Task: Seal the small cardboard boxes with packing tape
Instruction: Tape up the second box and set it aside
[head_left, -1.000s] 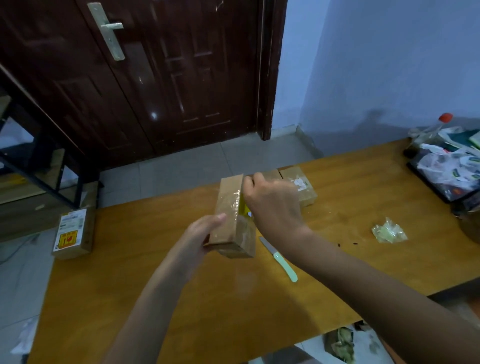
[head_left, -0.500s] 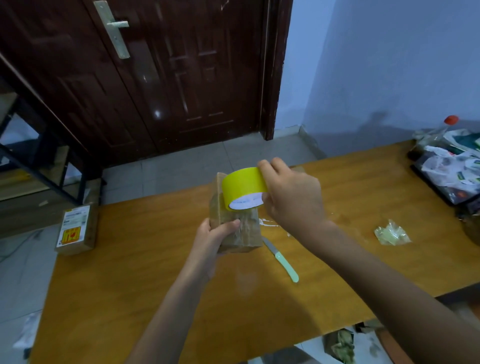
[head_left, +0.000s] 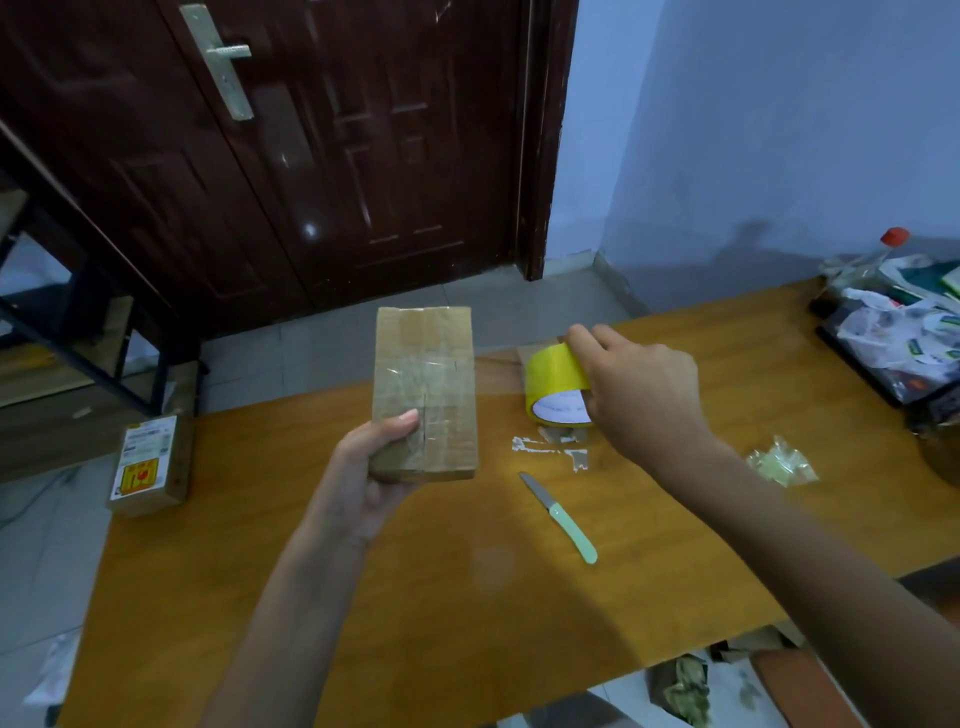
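My left hand (head_left: 363, 467) grips a small brown cardboard box (head_left: 425, 384) by its lower left corner and holds it upright above the wooden table (head_left: 467, 597), its broad face toward me with clear tape across it. To the box's right, my right hand (head_left: 639, 395) holds a yellow roll of packing tape (head_left: 553, 382). A clear strip of tape stretches from the roll to the box's right edge. Behind the roll, another brown box (head_left: 537, 349) is mostly hidden.
A knife (head_left: 561, 517) with a pale green handle lies on the table below the roll, next to torn tape scraps (head_left: 550, 447). A crumpled plastic wad (head_left: 782, 462) lies at right, cluttered bags (head_left: 904, 332) at far right. A labelled box (head_left: 148, 462) stands off the table's left edge.
My right hand has pulled the tape roll away from the box toward the right, drawing out a strip. My left hand has turned the box so its broad face points at me.
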